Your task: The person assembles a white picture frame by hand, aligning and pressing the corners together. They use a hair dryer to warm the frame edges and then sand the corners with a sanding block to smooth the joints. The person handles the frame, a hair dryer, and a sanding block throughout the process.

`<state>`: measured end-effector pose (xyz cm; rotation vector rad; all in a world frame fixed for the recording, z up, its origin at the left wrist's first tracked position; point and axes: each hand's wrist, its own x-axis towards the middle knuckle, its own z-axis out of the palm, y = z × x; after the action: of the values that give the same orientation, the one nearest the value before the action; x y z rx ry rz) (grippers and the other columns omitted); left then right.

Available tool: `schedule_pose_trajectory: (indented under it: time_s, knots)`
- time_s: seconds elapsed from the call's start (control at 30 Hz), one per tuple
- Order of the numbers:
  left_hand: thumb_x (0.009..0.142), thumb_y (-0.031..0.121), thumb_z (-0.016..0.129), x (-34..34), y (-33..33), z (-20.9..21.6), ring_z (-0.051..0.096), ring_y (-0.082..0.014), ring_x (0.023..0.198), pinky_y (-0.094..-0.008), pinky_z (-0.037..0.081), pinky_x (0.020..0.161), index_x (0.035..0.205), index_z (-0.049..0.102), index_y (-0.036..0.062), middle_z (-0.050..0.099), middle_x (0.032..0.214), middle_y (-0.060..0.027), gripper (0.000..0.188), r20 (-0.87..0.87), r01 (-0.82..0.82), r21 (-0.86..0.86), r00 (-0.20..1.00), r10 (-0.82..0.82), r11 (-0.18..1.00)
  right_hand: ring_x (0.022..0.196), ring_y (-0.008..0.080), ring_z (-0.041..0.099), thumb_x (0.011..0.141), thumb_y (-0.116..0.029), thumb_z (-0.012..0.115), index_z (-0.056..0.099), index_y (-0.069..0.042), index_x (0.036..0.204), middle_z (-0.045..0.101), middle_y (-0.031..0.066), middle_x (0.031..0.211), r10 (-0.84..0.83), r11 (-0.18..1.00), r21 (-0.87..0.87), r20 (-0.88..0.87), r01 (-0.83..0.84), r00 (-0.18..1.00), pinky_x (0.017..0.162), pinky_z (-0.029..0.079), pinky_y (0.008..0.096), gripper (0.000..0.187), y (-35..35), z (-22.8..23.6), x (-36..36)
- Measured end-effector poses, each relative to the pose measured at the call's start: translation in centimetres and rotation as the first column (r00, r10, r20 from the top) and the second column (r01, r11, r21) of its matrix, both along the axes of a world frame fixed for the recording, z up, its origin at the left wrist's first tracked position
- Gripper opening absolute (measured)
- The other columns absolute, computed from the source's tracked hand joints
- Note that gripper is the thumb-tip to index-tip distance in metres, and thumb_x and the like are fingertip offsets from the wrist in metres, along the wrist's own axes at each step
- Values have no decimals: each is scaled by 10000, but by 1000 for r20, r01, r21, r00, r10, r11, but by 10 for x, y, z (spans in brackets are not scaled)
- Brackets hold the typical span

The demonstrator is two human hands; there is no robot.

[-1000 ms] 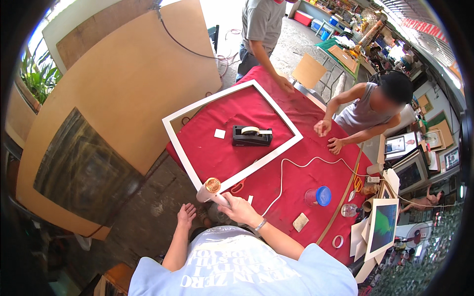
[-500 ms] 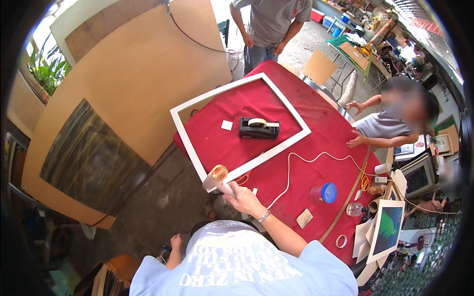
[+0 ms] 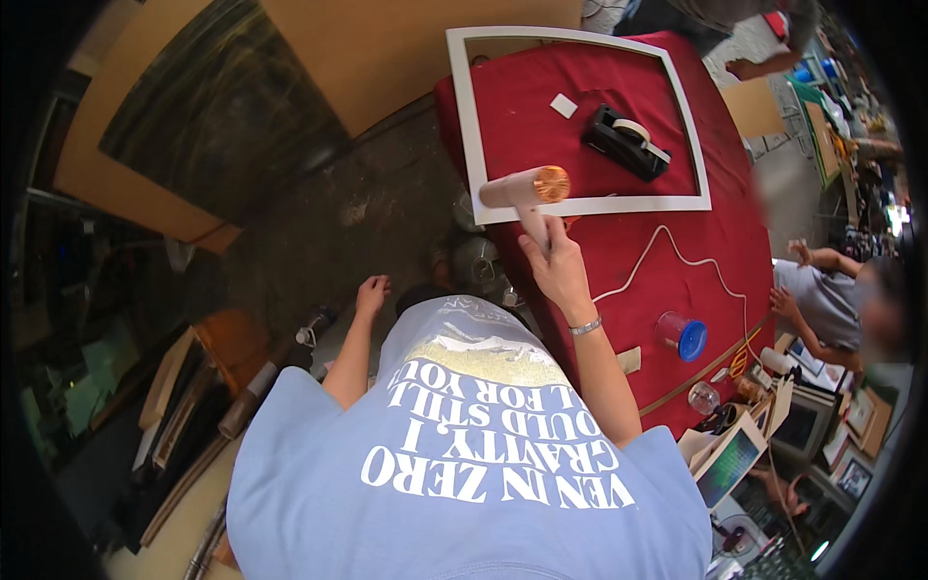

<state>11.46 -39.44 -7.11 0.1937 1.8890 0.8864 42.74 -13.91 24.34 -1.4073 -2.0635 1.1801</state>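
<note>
My right hand (image 3: 561, 266) is closed around the handle of a pale pink hair dryer (image 3: 517, 188) with a copper-coloured end facing right. The dryer is over the near left corner of a white rectangular frame (image 3: 599, 205), which lies on a red-covered table (image 3: 667, 271). Whether the dryer touches the frame I cannot tell. Inside the frame's opening are a black tape dispenser (image 3: 626, 143) with a roll of tape and a small white square (image 3: 564, 105). My left hand (image 3: 373, 294) hangs beside my body over the floor, fingers loosely apart, holding nothing.
A white cord (image 3: 696, 253) winds across the table. To the right stand a blue-lidded jar (image 3: 690, 338), a clear glass jar (image 3: 704, 396) and stacked pictures (image 3: 730, 469). One person (image 3: 822, 300) is at the right edge, another (image 3: 764, 39) at the far side. Large brown boards (image 3: 387, 58) lean behind.
My view has swung, so the table and frame appear further up and right. My right hand still holds the hair dryer, whose copper end now points more to the right.
</note>
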Motion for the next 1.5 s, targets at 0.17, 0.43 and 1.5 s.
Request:
schedule_pose_trajectory:
  time_s: [0.17,0.43,1.5]
  knots:
    - [1030,308,626,5,-9,-9,724,-205,934,-336,587,805,1175,704,-25,752,1037,-130,371,-14,57,-20,998,-58,998,896,479,701,966,-238,700,554,-17,1220,707,293,926,111,993,28,45,-112,993,725,544,511,367,7,2,-3]
    - [1022,316,640,-8,-32,-47,704,-180,884,-327,572,763,1129,714,-13,745,1006,-104,354,48,44,-124,998,-39,991,852,478,699,971,-236,690,551,-14,1206,706,288,919,55,998,28,143,-60,988,684,538,506,352,12,7,-7]
    - [1103,390,436,47,207,98,681,-227,1155,-358,515,952,1358,625,37,698,1325,-122,474,527,177,230,804,-275,957,887,439,714,956,-248,694,579,-37,1233,730,232,953,-27,996,-83,187,43,982,753,551,474,367,-1,5,-26]
